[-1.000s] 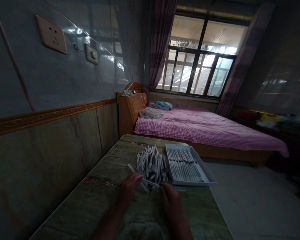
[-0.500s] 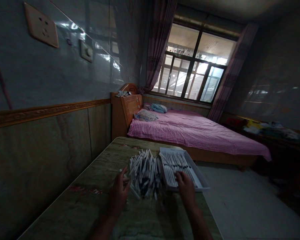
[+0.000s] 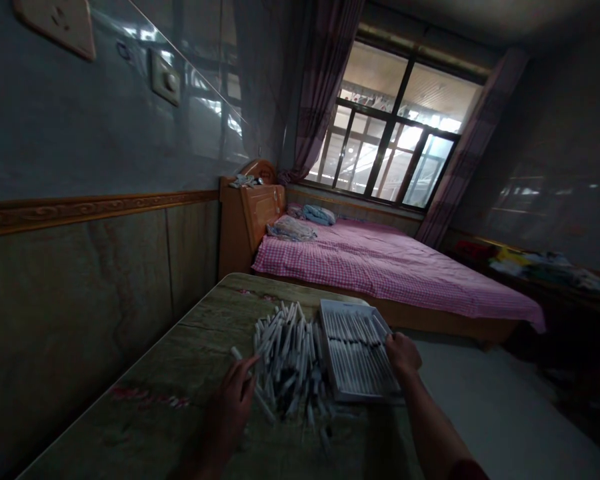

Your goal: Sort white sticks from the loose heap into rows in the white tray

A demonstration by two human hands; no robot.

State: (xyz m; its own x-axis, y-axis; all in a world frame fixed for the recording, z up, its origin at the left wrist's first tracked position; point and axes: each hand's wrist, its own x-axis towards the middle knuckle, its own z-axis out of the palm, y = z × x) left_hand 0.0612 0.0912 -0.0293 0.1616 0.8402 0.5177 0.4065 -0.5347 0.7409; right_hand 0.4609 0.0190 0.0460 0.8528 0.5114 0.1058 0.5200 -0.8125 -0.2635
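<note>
A loose heap of white pens (image 3: 287,357) with dark parts lies on the table. Beside it on the right stands a shallow white tray (image 3: 367,398), where more pens (image 3: 355,363) lie side by side in two rows. At the heap's left edge, my left hand (image 3: 235,387) is closed around a pen (image 3: 237,353) whose pale end sticks out past the fingers. Over the tray's right side, my right hand (image 3: 404,353) pinches another white pen (image 3: 380,325), slanting toward the far end of the tray. My fingers hide its near end.
The wood-patterned table (image 3: 180,347) runs along the tiled wall at left. Beyond it stands a bed (image 3: 380,267) with a pink checked cover and a wooden headboard (image 3: 257,213). Assorted items lie on a dark surface at the far right.
My right hand has moved right and slightly up, from the tray's middle to its right side, with a pen now showing in it. The left hand has shifted slightly down and left.
</note>
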